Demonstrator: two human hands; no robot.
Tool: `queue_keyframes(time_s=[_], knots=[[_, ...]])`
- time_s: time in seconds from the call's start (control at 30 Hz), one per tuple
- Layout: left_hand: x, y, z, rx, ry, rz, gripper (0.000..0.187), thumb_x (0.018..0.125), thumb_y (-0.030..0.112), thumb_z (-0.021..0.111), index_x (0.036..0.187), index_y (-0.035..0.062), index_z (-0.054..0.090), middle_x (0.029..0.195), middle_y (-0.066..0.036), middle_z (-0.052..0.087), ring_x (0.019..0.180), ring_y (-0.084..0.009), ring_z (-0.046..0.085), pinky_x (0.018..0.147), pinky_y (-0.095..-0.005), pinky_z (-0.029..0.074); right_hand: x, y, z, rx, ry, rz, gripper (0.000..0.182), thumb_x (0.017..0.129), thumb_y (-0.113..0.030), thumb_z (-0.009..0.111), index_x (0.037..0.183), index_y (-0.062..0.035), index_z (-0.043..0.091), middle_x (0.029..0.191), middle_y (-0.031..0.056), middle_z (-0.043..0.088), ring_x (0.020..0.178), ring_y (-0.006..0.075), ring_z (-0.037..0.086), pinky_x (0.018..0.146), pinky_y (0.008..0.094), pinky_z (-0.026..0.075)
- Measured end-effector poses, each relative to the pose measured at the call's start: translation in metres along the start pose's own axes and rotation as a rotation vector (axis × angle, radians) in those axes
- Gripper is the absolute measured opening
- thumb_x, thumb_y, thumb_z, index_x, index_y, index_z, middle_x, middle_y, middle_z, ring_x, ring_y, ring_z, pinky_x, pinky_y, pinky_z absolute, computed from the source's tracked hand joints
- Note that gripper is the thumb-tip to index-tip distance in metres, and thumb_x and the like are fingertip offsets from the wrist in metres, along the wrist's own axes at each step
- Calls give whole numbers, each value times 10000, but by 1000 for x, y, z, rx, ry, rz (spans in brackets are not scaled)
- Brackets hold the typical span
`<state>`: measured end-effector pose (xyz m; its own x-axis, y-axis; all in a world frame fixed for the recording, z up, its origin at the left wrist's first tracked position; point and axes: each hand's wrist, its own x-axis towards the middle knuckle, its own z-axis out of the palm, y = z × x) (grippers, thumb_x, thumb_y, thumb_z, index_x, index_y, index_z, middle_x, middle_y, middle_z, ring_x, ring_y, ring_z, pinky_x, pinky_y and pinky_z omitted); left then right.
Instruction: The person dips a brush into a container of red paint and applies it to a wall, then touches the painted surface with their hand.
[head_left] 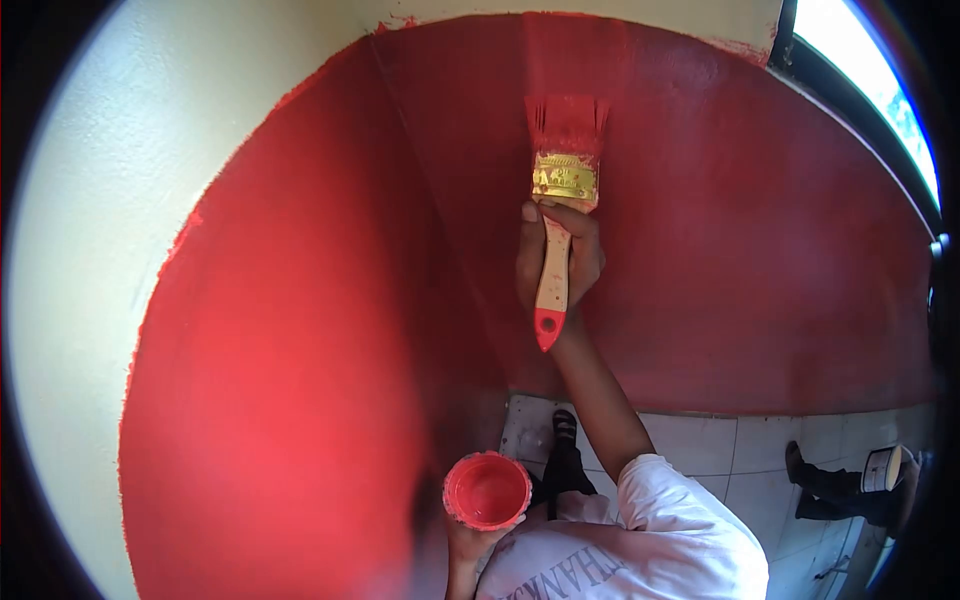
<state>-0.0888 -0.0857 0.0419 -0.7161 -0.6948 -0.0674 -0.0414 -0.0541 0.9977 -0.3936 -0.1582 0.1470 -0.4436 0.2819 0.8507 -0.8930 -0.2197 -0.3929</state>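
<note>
My right hand [560, 250] is closed round the wooden handle of a flat paintbrush [553, 265], just below its gold metal band. Red paint coats the bristles, which point up and lie against or very close to the red wall [680, 230]. A wetter, brighter red strip runs upward from the bristle tips. Low in the view, my left hand [475, 540] holds a small round cup of red paint [488, 490] from below, with its open top facing me. The left fingers are mostly hidden behind the cup.
Cream wall [130, 200] borders the red area along an uneven edge at left and top. A bright window [870, 80] is at upper right. On the tiled floor [690, 440], another person's legs [840, 495] and a white bucket [882, 469] appear at lower right.
</note>
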Motion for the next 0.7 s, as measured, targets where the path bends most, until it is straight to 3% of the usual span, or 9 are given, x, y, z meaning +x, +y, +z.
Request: queue_keyframes(time_s=[0.23,0.33,0.5,0.63,0.67,0.7], knots=[[-8,-17,-7,0,10,-75,931,541,139,901,1317,11,403,1255,-121,540,1154,-230,538,976,-392,447,-59,15,-25,-57,-50,66,202,773,58,691,922,-20,579,832,112,632,705,241,619,624,319,492],[-7,-7,-5,-4,-2,-89,907,544,135,899,1303,11,419,1222,-119,561,1120,-227,561,953,-388,465,-72,21,-34,-144,-75,53,155,814,2,688,909,-16,566,769,100,639,627,144,608,577,252,479],[2,19,4,71,-16,57,865,553,119,891,1284,14,441,1179,-115,587,1069,-219,591,913,-376,492,-121,28,-50,-177,-91,171,148,828,-11,676,917,-15,557,816,128,648,682,171,626,609,274,493],[3,24,8,-18,2,16,826,562,114,885,1263,16,460,1159,-109,598,1055,-214,598,901,-369,496,-154,30,-61,-177,-104,292,144,839,-21,666,921,-10,548,825,137,651,688,185,632,616,283,499],[29,120,46,6,20,-1,829,562,130,887,1263,17,460,1165,-110,592,1060,-217,594,903,-371,495,-74,29,-40,-170,-117,373,145,840,-23,666,923,-10,548,825,138,651,687,186,631,614,285,499],[19,129,48,29,38,-18,832,562,146,888,1264,18,460,1171,-110,586,1065,-219,590,905,-373,494,-79,29,-43,-182,-130,399,145,840,-25,666,924,-11,549,825,139,650,686,187,631,611,287,498]])
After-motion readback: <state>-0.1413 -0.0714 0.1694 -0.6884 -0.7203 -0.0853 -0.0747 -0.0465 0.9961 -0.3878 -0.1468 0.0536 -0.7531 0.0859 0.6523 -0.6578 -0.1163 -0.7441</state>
